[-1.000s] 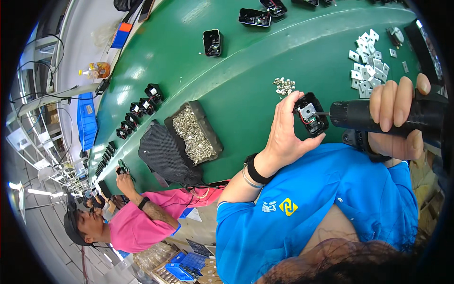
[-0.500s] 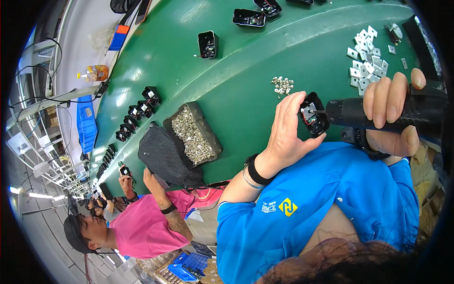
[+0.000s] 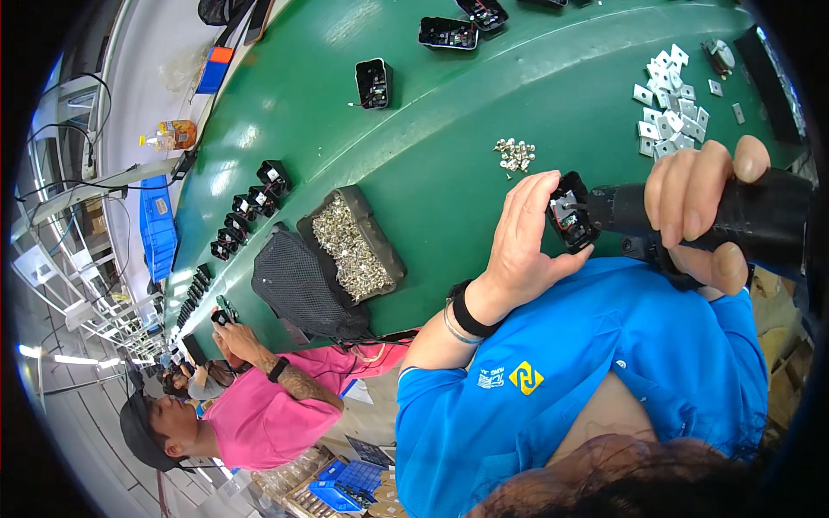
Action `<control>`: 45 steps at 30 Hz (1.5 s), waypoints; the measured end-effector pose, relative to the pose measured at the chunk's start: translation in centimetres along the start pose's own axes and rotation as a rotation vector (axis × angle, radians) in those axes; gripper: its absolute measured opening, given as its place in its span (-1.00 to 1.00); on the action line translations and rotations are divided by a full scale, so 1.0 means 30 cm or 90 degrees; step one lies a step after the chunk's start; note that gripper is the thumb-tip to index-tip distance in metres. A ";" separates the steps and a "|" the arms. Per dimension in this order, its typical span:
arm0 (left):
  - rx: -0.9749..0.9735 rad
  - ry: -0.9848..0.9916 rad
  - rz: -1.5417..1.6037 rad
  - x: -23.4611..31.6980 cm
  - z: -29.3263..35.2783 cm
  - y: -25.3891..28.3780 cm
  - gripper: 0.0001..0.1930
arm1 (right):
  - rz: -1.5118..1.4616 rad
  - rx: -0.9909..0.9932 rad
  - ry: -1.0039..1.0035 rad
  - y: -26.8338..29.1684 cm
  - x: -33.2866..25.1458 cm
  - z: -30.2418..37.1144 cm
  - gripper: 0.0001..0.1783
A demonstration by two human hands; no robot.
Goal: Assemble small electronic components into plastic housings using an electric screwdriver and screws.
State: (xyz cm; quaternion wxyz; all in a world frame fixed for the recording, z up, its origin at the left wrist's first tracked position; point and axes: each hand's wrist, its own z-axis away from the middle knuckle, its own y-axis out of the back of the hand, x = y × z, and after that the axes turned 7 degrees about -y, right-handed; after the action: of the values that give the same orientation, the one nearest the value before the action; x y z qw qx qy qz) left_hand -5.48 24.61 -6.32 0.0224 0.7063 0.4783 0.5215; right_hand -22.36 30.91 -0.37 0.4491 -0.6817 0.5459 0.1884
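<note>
One-handed, grasping a small black open-topped plastic housing (image 3: pixel 585 235) in the left hand (image 3: pixel 521 231), near the edge of the green tabletop (image 3: pixel 449 194). Clenching a black cylindrical power tool (image 3: pixel 620 209) in the right hand (image 3: pixel 701 197), pointing it into the housing. Nearby, facing small silver screws (image 3: pixel 517 156); farther off, square silver metal plates (image 3: pixel 667 126).
</note>
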 end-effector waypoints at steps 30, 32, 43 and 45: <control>-0.004 0.001 0.039 0.006 0.011 0.008 -0.19 | -0.025 -0.101 0.006 0.036 -0.014 0.008 -0.25; -0.006 0.004 0.036 0.011 0.005 0.005 -0.19 | -0.020 -0.036 0.065 0.018 -0.003 0.008 -0.34; -0.004 -0.003 0.044 0.010 0.007 0.001 -0.20 | -0.003 -0.123 0.068 0.034 0.008 -0.003 -0.33; -0.008 0.006 0.048 0.008 0.007 -0.002 -0.20 | 0.008 -0.127 0.072 0.032 0.020 0.002 -0.34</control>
State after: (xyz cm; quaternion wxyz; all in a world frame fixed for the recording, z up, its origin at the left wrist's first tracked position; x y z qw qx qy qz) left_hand -5.35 24.91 -6.27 0.0050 0.7211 0.4483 0.5282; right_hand -23.04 30.61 -1.24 0.3464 -0.7293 0.5528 0.2060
